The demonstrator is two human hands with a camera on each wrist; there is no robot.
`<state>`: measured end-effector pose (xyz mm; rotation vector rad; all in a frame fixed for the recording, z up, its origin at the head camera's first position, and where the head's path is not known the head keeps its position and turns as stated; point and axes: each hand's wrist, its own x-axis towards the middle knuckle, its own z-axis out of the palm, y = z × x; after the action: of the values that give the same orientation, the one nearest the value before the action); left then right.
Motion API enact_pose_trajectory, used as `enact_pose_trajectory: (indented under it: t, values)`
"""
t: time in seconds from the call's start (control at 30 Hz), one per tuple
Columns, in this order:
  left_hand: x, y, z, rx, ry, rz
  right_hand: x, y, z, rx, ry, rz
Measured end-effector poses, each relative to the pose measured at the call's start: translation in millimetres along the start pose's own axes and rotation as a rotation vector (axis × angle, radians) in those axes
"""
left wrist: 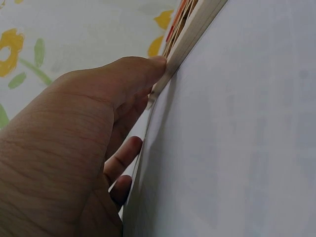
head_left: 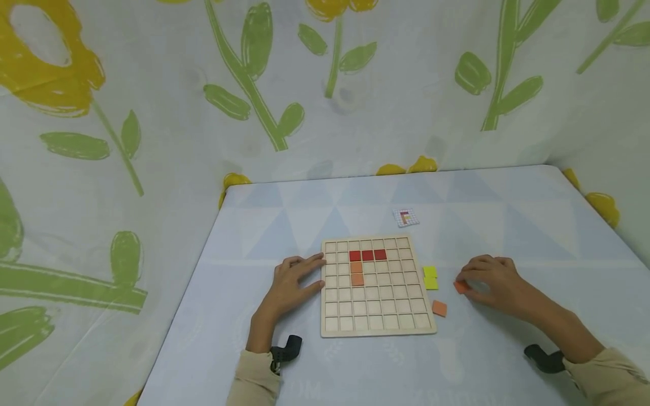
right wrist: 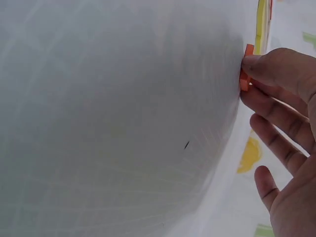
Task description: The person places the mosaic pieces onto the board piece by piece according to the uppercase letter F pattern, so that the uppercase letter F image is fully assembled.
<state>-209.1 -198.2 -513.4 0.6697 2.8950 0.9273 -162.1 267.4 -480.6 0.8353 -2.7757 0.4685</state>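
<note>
- Orange tile [head_left: 460, 288]: located at 3 o'clock from the centre of the board [head_left: 377, 308], apart from its edge. Clearance from the table [head_left: 238, 316] cannot be judged.
- Right hand [head_left: 495, 285]: thumb and forefinger pinch this tile; the remaining fingers are spread. Risk: a thin tile could slip or tilt if the pinch is off-centre.
- Yellow tiles [head_left: 430, 278]: two, at 3 o'clock, just beside the board. Risk: a low pass of the right hand toward 9 o'clock could scatter them.
- Loose orange tile [head_left: 439, 309]: near 4 o'clock, turned askew; the same sweep could displace it.
- Red tiles [head_left: 368, 255]: three in a row, near 12 o'clock on the board.
- Placed orange tiles [head_left: 357, 273]: two, at 10 o'clock, below the leftmost red. Risk: a knuckle catching them could unseat them.
- Left hand [head_left: 291, 286]: at 9 o'clock, fingers extended, touching the board's edge. Uneven pressure could skew the board.
- Pattern card [head_left: 406, 217]: at 1 o'clock, beyond the board. Its small print could cause a miscounted cell.
</note>
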Motion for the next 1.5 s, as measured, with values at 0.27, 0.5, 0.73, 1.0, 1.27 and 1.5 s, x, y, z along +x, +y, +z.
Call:
enact_pose_trajectory:
  t: [0.27,0.5,0.73,1.0,1.27,1.5]
  values:
    - [-1.9,-0.8,0.1,-0.005,0.005,0.002,1.5,-4.3,0.6,0.017,0.045,0.037]
    - [-0.9,-1.2,0.9,0.008,0.004,0.004,2.9,-9.7,-1.0,0.046,0.065,0.024]
    - [0.1,-0.4,-0.9,0.002,-0.004,-0.01,7.5,-15.0,0.3,0.066,0.109,-0.029]
    - [1.5,-1.0,-1.2,0.01,-0.009,-0.006,17.0,-23.7,-0.5,0.082,0.12,-0.065]
    - [1.2,-1.6,0.9,0.016,-0.003,-0.004,28.6,-33.8,-1.2,0.102,0.101,-0.076]
    - [0.6,-0.4,-1.5,0.002,-0.014,-0.014,40.7,-45.1,-0.5,0.125,0.095,-0.099]
